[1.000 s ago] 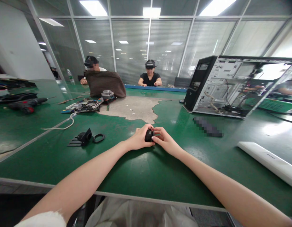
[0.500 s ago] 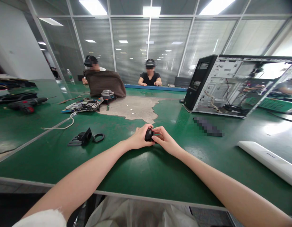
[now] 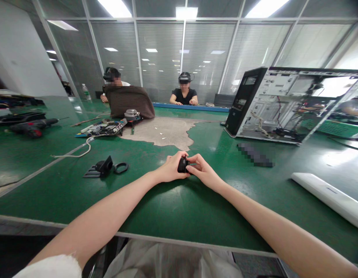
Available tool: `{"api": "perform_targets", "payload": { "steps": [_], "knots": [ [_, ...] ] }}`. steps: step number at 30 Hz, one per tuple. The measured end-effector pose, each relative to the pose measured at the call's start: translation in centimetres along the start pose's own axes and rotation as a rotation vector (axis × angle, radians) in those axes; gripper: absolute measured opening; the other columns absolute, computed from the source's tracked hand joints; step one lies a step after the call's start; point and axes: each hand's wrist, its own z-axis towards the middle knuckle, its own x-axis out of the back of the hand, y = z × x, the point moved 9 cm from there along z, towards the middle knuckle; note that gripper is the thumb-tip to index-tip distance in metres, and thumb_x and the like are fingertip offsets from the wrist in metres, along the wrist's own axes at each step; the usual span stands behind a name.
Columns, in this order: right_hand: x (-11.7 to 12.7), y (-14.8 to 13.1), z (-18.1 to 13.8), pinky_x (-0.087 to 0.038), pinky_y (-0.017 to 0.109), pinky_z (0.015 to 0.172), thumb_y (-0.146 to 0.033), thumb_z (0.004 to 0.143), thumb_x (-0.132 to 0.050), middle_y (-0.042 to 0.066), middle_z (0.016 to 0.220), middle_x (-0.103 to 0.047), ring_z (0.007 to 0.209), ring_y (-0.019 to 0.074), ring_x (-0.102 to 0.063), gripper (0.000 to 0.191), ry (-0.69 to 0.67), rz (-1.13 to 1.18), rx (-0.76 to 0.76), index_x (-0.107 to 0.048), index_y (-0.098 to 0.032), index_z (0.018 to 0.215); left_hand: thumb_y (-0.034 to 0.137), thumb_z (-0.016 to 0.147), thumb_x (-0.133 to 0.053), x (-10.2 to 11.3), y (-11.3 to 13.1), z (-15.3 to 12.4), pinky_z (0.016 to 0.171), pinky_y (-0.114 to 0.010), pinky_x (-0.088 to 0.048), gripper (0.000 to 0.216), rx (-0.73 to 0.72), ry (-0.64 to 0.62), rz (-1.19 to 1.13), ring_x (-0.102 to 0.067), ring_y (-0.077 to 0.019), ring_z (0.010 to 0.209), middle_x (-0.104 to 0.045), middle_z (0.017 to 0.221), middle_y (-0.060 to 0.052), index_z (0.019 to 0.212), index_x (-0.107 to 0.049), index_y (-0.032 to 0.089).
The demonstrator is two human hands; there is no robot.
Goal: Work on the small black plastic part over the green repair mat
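A small black block-shaped device [image 3: 182, 165] is held between my two hands over the green table. My left hand [image 3: 172, 168] wraps round its left side, thumb and fingers closed on it. From the right, my right hand [image 3: 201, 170] pinches its right end with thumb and fingertips. The fingers hide much of the device, so its exact kind cannot be made out. To the left of my hands lie a black bracket-like part with a round opening [image 3: 104, 166] and a black ring [image 3: 121, 167].
An open computer case [image 3: 271, 104] stands at the right, with a blurred dark object [image 3: 255, 155] and a long white casing [image 3: 329, 196] nearer. A circuit board [image 3: 105, 128], a cable and a power drill [image 3: 34, 126] lie left. Two people sit across the table.
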Motion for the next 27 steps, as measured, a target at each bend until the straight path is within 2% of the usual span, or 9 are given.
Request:
{"api": "perform_targets", "payload": {
  "steps": [6, 11, 16, 19, 23, 27],
  "knots": [
    [0.17, 0.69, 0.22, -0.045, 0.032, 0.072, -0.027, 0.073, -0.054, 0.003, 0.096, -0.05, 0.081, 0.0136, -0.055, 0.031, 0.004, -0.018, -0.022, -0.04, -0.022, 0.1, 0.032, 0.061, -0.063, 0.16, 0.23, -0.02, 0.081, -0.035, -0.035, 0.057, 0.002, -0.005, -0.015, -0.048, -0.0217, 0.096, -0.048, 0.106, -0.004, 0.108, -0.032, 0.022],
    [-0.17, 0.21, 0.06, -0.044, 0.033, 0.079, -0.023, 0.067, -0.061, 0.003, 0.099, -0.051, 0.091, 0.0158, -0.054, 0.031, -0.06, 0.052, 0.018, -0.042, -0.022, 0.092, 0.03, 0.062, -0.062, 0.15, 0.19, -0.04, 0.082, -0.036, -0.034, 0.056, 0.021, -0.019, -0.005, -0.049, -0.022, 0.095, -0.048, 0.106, -0.004, 0.108, -0.032, 0.022],
    [0.13, 0.21, 0.07, -0.045, 0.03, 0.071, -0.025, 0.07, -0.058, 0.001, 0.091, -0.052, 0.078, 0.0125, -0.056, 0.023, -0.002, 0.064, -0.006, -0.042, -0.021, 0.085, 0.033, 0.061, -0.063, 0.09, 0.14, -0.02, 0.083, -0.037, -0.034, 0.057, 0.018, -0.015, -0.005, -0.049, -0.0223, 0.097, -0.048, 0.108, -0.004, 0.107, -0.031, 0.022],
    [0.12, 0.31, 0.16, -0.046, 0.028, 0.067, -0.025, 0.07, -0.057, 0.0, 0.091, -0.05, 0.074, 0.0114, -0.056, 0.024, 0.008, 0.045, -0.01, -0.042, -0.022, 0.088, 0.033, 0.061, -0.063, 0.12, 0.14, -0.02, 0.082, -0.036, -0.034, 0.057, 0.017, -0.011, -0.008, -0.049, -0.022, 0.097, -0.048, 0.108, -0.004, 0.108, -0.031, 0.022],
    [0.39, 0.79, 0.27, -0.046, 0.031, 0.07, -0.025, 0.07, -0.057, 0.002, 0.093, -0.05, 0.078, 0.0131, -0.056, 0.031, 0.021, 0.0, -0.048, -0.042, -0.022, 0.098, 0.032, 0.061, -0.063, 0.18, 0.2, -0.04, 0.082, -0.036, -0.034, 0.056, 0.016, -0.015, -0.013, -0.049, -0.0214, 0.096, -0.048, 0.106, -0.003, 0.107, -0.032, 0.022],
    [0.16, 0.44, 0.14, -0.044, 0.034, 0.079, -0.022, 0.067, -0.06, 0.003, 0.095, -0.052, 0.087, 0.015, -0.055, 0.032, -0.024, 0.031, -0.025, -0.043, -0.021, 0.095, 0.031, 0.061, -0.063, 0.21, 0.12, -0.05, 0.083, -0.037, -0.034, 0.057, 0.021, -0.016, -0.009, -0.049, -0.0217, 0.096, -0.048, 0.107, -0.004, 0.108, -0.032, 0.022]
  ]
}}
